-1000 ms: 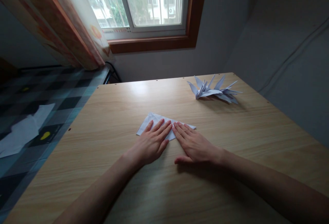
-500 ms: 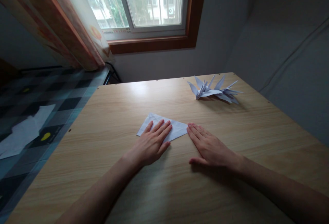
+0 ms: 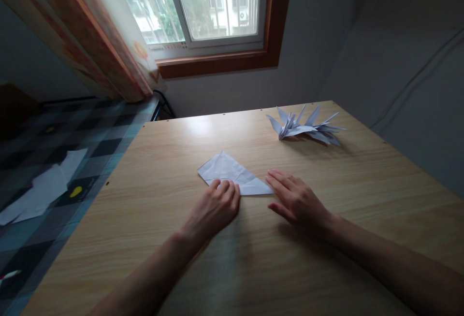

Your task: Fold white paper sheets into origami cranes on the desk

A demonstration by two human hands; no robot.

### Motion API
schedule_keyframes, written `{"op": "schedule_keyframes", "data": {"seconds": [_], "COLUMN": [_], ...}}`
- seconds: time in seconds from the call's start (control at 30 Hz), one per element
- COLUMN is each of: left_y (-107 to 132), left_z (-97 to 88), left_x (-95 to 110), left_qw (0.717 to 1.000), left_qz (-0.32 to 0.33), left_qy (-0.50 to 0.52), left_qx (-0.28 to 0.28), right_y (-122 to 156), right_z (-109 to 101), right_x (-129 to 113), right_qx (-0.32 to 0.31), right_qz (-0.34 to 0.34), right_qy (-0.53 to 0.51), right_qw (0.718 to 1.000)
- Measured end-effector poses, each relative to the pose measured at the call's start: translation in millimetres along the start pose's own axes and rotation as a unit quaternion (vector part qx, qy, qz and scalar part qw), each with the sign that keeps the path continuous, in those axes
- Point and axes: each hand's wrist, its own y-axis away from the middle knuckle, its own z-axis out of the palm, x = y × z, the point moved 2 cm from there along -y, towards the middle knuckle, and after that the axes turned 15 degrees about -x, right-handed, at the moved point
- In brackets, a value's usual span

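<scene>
A white sheet of paper folded into a triangle (image 3: 232, 173) lies flat on the wooden table (image 3: 253, 258). My left hand (image 3: 213, 207) rests on the paper's near edge, its fingers curled down onto it. Just right of the paper's right tip lies my right hand (image 3: 295, 200), with fingers stretched out flat on the table, touching or almost touching the tip. It holds nothing.
A pile of folded white paper cranes (image 3: 306, 127) sits at the table's far right. Left of the table is a bed with a checked cover (image 3: 54, 161) and loose white papers (image 3: 43, 190). A window (image 3: 206, 7) and curtain are behind.
My right hand slid off the paper to the right and now lies beside its tip. My left hand drew back to the near edge and curled its fingers. The paper turned slightly.
</scene>
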Motion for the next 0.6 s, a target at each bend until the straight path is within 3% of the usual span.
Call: {"op": "schedule_keyframes", "data": {"seconds": [0.2,0.3,0.37,0.43,0.47,0.53,0.6], "left_y": [1,2,3,3,2,-1,-5], "left_z": [5.1,6.9,6.8,6.0,5.7,5.4,5.0], "left_x": [-7,-16,-19,-22,-23,-24,-23], "left_qw": [0.998,0.986,0.955,0.895,0.85,0.729,0.583], "left_qz": [-0.036,-0.051,-0.06,-0.088,-0.103,-0.11,-0.077], "left_qy": [0.036,0.137,0.251,0.389,0.466,0.63,0.771], "left_qx": [0.029,0.085,0.146,0.203,0.224,0.244,0.242], "right_y": [-1,-2,-1,-1,0,1,2], "right_z": [-3,-6,-8,-9,-9,-8,-10], "right_x": [-2,-5,-7,-10,-11,-14,-17], "right_qx": [0.088,0.127,0.142,0.141,0.136,0.13,0.144], "right_qz": [-0.022,-0.032,-0.044,-0.064,-0.074,-0.093,-0.105], "right_qy": [-0.034,-0.042,-0.029,0.003,0.023,0.065,0.098], "right_qw": [0.995,0.991,0.989,0.988,0.988,0.985,0.979]}}
